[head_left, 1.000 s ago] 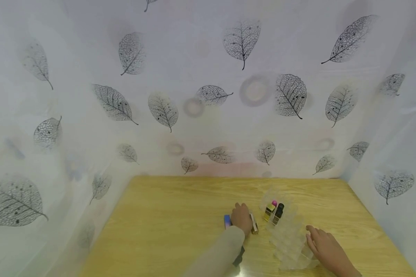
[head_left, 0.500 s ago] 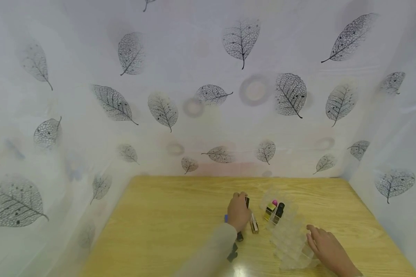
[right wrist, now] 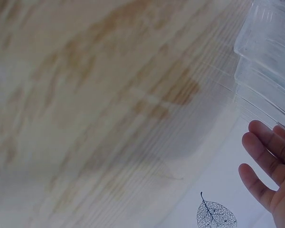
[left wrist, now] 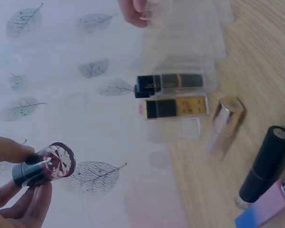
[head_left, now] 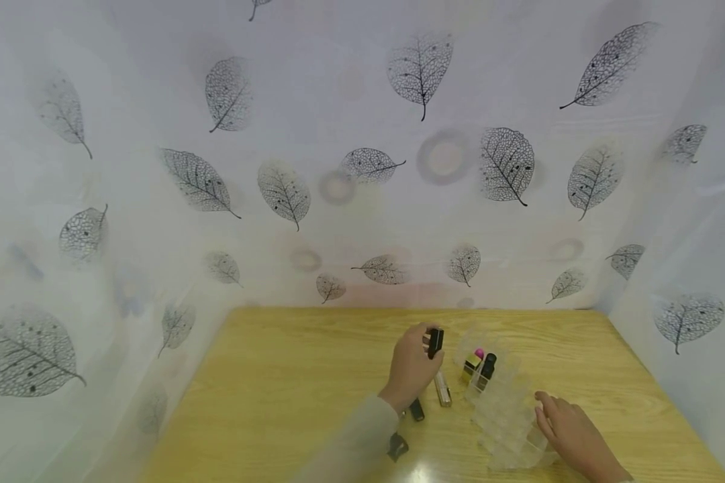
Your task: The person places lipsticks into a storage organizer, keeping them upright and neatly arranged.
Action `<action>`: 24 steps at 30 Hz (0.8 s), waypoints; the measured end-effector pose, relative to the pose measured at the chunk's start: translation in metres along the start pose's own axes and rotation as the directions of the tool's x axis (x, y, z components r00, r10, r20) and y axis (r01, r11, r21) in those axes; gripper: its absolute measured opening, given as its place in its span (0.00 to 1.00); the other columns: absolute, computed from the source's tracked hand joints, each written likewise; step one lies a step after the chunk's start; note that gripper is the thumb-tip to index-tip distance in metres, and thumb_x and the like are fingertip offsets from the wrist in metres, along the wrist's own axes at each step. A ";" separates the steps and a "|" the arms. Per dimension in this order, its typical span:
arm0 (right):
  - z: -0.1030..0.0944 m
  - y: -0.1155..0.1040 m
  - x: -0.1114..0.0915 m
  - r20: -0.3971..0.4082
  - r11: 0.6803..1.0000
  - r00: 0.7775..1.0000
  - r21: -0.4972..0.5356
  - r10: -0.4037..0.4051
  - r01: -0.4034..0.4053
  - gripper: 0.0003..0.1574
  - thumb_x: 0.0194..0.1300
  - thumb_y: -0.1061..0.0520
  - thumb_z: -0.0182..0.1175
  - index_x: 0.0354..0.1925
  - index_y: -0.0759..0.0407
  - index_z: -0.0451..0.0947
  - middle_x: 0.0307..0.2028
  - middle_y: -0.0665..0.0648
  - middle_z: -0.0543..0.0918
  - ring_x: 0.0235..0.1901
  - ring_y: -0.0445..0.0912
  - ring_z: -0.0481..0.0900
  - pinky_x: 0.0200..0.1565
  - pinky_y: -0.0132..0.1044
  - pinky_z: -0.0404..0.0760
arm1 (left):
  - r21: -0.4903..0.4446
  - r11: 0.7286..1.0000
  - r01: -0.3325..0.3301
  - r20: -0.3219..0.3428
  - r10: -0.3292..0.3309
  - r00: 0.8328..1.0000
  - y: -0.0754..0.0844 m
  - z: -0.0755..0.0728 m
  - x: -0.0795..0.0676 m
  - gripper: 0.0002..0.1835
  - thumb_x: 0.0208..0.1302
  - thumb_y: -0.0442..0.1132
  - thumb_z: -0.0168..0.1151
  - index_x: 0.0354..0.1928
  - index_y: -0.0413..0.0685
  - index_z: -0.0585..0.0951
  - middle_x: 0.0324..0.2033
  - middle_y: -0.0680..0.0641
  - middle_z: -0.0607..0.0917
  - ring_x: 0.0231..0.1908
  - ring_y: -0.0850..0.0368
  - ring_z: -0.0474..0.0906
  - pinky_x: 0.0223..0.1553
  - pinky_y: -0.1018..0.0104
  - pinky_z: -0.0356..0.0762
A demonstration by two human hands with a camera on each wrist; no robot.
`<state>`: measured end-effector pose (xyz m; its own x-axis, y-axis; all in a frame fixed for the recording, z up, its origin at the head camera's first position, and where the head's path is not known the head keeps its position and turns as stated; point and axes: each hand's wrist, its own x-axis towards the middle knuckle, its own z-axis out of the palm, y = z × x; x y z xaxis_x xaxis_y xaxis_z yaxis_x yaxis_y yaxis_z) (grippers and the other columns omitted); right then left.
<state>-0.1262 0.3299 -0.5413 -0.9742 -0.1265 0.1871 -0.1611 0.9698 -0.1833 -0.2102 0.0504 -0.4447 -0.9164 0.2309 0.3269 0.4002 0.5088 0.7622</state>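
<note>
Between thumb and fingers, my left hand (head_left: 412,367) pinches a short dark lipstick tube (head_left: 436,343), raised above the table. Its round end, with a shiny faceted pattern, faces the left wrist camera. To the right is a clear stepped lipstick organizer (head_left: 503,429). A black lipstick (head_left: 487,370) and a black-and-gold lipstick (left wrist: 176,107) stand in its slots near the far end, beside a pink-topped one (head_left: 479,353). My right hand (head_left: 572,431) is at the organizer's right side with fingers loosely extended; whether they touch it is hard to tell.
On the wooden table (head_left: 290,389) lie a rose-gold tube (head_left: 443,390), a black tube (head_left: 417,410) and a pink-and-blue tube (left wrist: 268,204). Closer to me is a small dark object (head_left: 397,446), its kind unclear. Leaf-patterned curtains (head_left: 362,221) enclose the table's back and sides.
My left hand has picked up the dark lipstick from among the loose tubes and lifted it, turning it toward the organizer. My right hand has stayed in place.
</note>
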 end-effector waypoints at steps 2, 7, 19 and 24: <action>0.000 -0.001 -0.001 -0.002 1.000 1.000 -0.003 0.002 -0.002 0.16 0.67 0.56 0.53 0.46 0.68 0.74 0.30 0.56 0.81 0.31 0.50 0.79 0.38 0.52 0.78 | -0.041 0.999 -0.034 -0.012 0.034 0.999 0.004 -0.004 -0.003 0.22 0.54 0.32 0.67 0.53 0.48 0.77 0.45 0.48 0.82 0.38 0.62 0.79 0.36 0.79 0.77; 0.000 -0.001 -0.002 -0.020 1.000 1.000 -0.011 -0.006 0.005 0.16 0.66 0.57 0.53 0.46 0.68 0.74 0.29 0.55 0.81 0.31 0.50 0.79 0.37 0.51 0.78 | -0.106 0.980 -0.171 -0.071 0.164 0.984 0.010 -0.010 -0.012 0.22 0.53 0.30 0.67 0.52 0.45 0.76 0.46 0.47 0.82 0.39 0.60 0.80 0.41 0.79 0.78; -0.006 0.000 0.000 -0.057 0.999 0.998 -0.028 -0.041 0.039 0.14 0.63 0.57 0.57 0.44 0.66 0.74 0.31 0.59 0.82 0.31 0.52 0.80 0.35 0.51 0.78 | -0.129 0.935 -0.331 -0.167 0.309 0.936 0.010 -0.009 -0.022 0.21 0.52 0.29 0.68 0.50 0.42 0.76 0.41 0.46 0.83 0.38 0.60 0.80 0.41 0.78 0.79; -0.015 -0.003 0.004 -0.096 0.999 0.994 -0.019 -0.047 0.045 0.18 0.59 0.58 0.62 0.45 0.68 0.74 0.34 0.60 0.82 0.32 0.53 0.80 0.35 0.53 0.78 | -0.213 0.935 -0.285 -0.165 0.253 0.953 0.011 -0.012 -0.026 0.20 0.53 0.29 0.67 0.49 0.43 0.75 0.41 0.45 0.82 0.39 0.57 0.80 0.39 0.77 0.80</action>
<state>-0.1276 0.3294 -0.5259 -0.9458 -0.1509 0.2875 -0.2018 0.9668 -0.1565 -0.1823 0.0401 -0.4383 -0.7737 0.2123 0.5970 0.6334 0.2331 0.7379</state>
